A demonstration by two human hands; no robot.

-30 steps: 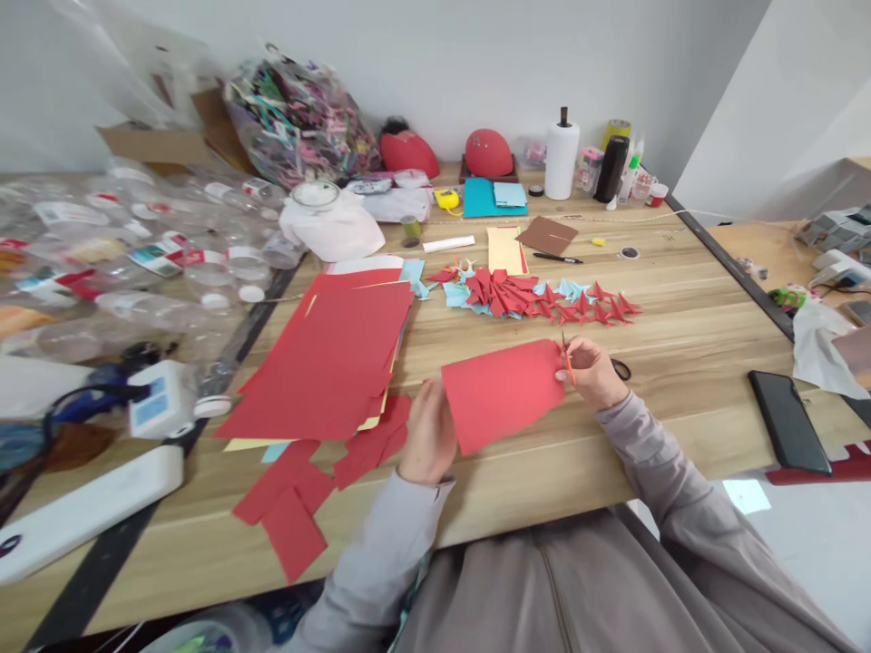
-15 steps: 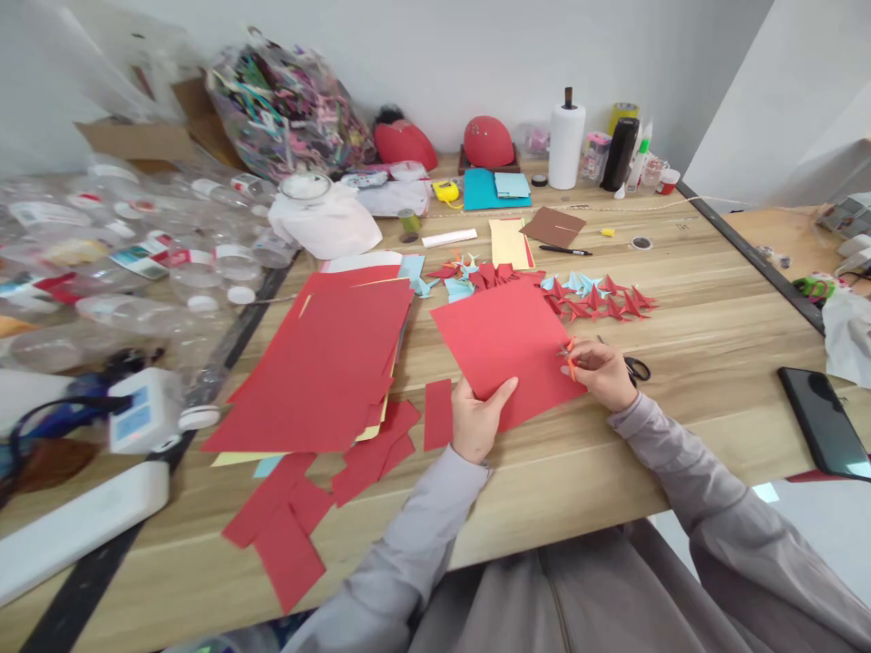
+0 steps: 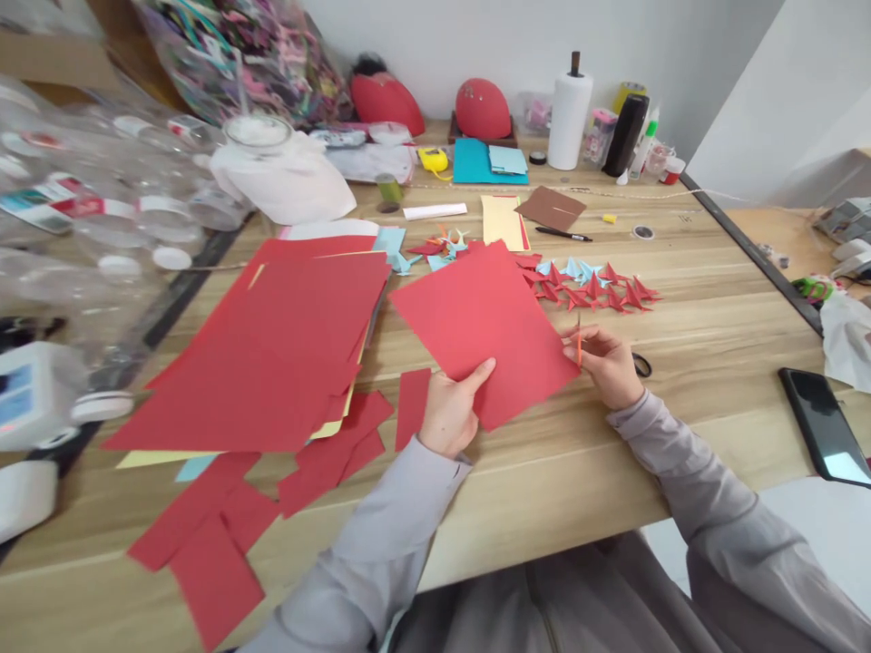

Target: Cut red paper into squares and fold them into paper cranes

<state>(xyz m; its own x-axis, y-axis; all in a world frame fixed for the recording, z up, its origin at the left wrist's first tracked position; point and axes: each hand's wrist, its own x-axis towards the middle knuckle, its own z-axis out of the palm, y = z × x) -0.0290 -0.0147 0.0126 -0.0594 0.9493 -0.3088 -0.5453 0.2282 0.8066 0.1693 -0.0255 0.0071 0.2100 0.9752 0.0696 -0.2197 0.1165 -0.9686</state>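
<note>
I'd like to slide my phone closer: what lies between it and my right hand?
In the head view, a black looped handle lies just beside the right hand; from there to the phone, the wooden tabletop is bare.

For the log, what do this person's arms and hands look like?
The left hand and right hand are bare, with no gloves, rings or watch visible. Both arms wear long, plain, greyish-mauve sleeves: the left sleeve and right sleeve reach the wrists, with soft creases.
</note>
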